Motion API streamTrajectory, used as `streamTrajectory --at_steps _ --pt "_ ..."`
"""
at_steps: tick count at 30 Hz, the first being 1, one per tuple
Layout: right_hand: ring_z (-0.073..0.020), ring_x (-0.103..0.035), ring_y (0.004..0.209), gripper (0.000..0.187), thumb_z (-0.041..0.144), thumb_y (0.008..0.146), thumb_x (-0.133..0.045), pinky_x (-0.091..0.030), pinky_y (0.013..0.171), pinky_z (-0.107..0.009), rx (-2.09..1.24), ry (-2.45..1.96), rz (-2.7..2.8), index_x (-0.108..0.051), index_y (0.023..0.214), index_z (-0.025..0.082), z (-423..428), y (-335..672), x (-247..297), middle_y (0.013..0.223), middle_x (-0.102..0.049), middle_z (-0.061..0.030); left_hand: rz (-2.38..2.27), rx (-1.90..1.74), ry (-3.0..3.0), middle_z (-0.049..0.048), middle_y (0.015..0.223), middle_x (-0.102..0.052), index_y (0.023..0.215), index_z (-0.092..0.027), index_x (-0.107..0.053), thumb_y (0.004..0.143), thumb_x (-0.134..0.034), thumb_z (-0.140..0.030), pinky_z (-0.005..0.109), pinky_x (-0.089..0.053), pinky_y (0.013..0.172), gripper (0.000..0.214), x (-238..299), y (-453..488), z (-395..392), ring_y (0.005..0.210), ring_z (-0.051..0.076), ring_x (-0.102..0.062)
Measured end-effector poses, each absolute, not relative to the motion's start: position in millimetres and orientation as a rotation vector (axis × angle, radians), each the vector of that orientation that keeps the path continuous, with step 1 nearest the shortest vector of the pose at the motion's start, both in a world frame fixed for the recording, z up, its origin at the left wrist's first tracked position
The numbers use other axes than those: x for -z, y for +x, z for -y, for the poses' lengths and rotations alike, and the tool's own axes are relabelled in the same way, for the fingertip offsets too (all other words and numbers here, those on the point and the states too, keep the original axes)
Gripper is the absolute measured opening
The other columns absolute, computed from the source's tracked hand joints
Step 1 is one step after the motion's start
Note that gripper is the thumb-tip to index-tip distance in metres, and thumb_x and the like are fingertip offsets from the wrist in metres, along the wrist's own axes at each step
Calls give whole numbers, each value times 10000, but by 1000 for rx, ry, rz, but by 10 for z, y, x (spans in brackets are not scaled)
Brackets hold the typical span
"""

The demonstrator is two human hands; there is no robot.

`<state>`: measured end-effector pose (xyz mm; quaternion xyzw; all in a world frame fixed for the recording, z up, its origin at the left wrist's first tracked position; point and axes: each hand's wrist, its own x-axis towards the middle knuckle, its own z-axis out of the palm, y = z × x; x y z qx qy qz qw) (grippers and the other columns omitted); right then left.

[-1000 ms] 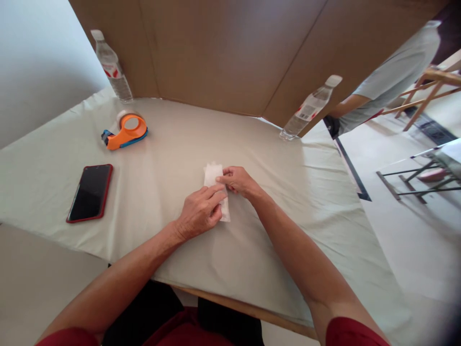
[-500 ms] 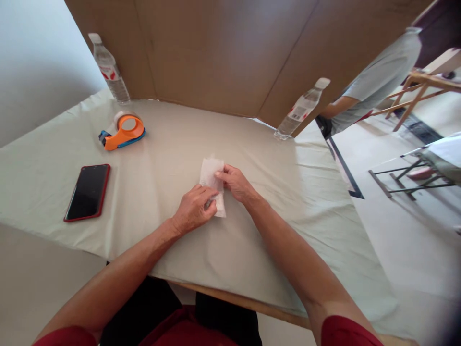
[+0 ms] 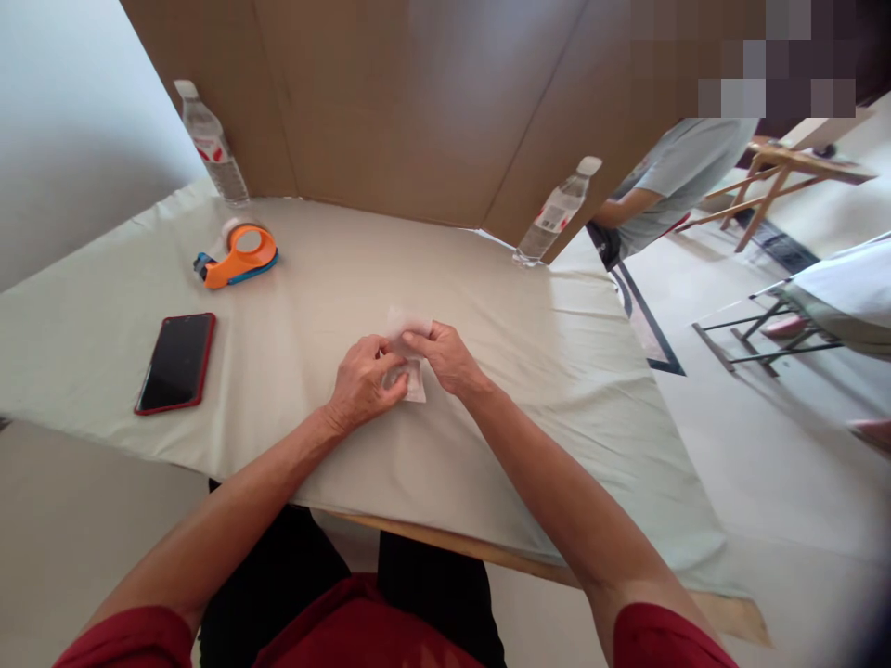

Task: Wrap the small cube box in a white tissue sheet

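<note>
A small, thin whitish sheet [image 3: 416,382] is between my hands over the middle of the cloth-covered table; whether it is tissue or soft wrap I cannot tell. My right hand [image 3: 449,357] pinches its upper right part between thumb and fingers. At the sheet's left side, my left hand [image 3: 366,380] has its fingers curled around the edge, with the thumb near the lower part. The upper part of the sheet bends over near the fingertips, and some of it is hidden behind them.
An orange and blue tape dispenser [image 3: 243,258] and a red-edged phone [image 3: 175,364] lie to the left. Water bottles stand at the back left [image 3: 214,148] and back right [image 3: 557,218], by a brown cardboard screen [image 3: 396,111]. Another person [image 3: 686,176] is beyond the screen.
The sheet, laid out lengthwise before, is now bent and looks shorter between my hands. My left hand has moved slightly up and left. The view has shifted a little.
</note>
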<state>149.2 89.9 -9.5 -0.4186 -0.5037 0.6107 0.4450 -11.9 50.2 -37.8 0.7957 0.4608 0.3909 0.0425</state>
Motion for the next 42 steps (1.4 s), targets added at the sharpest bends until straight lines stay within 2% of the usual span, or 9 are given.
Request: streamTrajectory --at_steps 6,13,17,21,26,31,36,39,42 --pt "-141 -596 753 212 405 769 -707 -498 753 -282 -1332 -1065 1352 -701 784 194 -709 1514 125 766 -650 10 -1469 -1234 2337 79 920 -598 893 -195 -650 773 -656 -244 371 -518 840 130 423 -105 -521 892 224 -581" --pt "-202 -677 965 286 473 862 -659 -516 932 -363 -1247 -1015 1602 -775 949 226 -567 1588 158 1001 -750 -48 -1391 -1386 2165 141 1212 -618 1246 -174 -506 751 -661 -250 407 -514 950 524 539 -114 -574 1132 256 -596" --pt "-208 -642 1191 245 410 930 -592 -453 1097 -406 -1037 -972 1850 -783 1014 283 -475 1680 194 1209 -728 -47 -1334 -1217 2142 92 1110 -680 1058 -202 -583 743 -669 -234 396 -509 971 328 543 -156 -610 1065 233 -646" --pt "-229 -538 1357 339 342 953 -568 -398 1164 -463 -796 -949 2117 -692 1265 296 -361 1803 297 1409 -625 -77 -1222 -1092 2142 62 1014 -704 807 -215 -555 737 -718 -269 357 -520 911 185 484 -216 -626 947 201 -669" --pt "-274 -456 1436 586 269 887 -649 -381 1181 -512 -502 -787 2287 -522 1458 246 -345 1878 516 1491 -546 -140 -1020 -906 2150 72 1080 -698 838 -206 -565 789 -621 -249 341 -520 908 86 328 -371 -643 998 198 -664" --pt "-235 -526 1372 406 250 945 -558 -413 1161 -465 -584 -827 2153 -630 1343 278 -453 1848 544 1423 -610 -114 -872 -736 2123 123 1359 -603 1120 -197 -565 714 -662 -262 408 -459 1058 422 252 -515 -639 1224 258 -595" --pt "-209 -674 997 315 416 907 -624 -541 899 -360 -1140 -1047 1814 -710 1138 220 -527 1789 318 1091 -734 -70 -1041 -767 1975 80 1077 -683 1144 -167 -581 755 -653 -328 347 -514 865 428 248 -498 -649 921 200 -635" --pt "-161 -612 756 342 501 898 -588 -504 704 -286 -1404 -1159 1655 -703 973 188 -543 1735 260 832 -683 -21 -1089 -730 1879 38 925 -672 1061 -159 -629 789 -650 -429 309 -499 771 384 250 -493 -670 804 169 -601" --pt "-143 -525 687 366 525 891 -551 -429 641 -263 -1314 -1254 1626 -663 839 181 -577 1678 288 742 -597 -4 -1099 -753 1773 62 985 -671 1246 -138 -582 776 -685 -476 308 -493 771 588 293 -481 -694 845 179 -614"
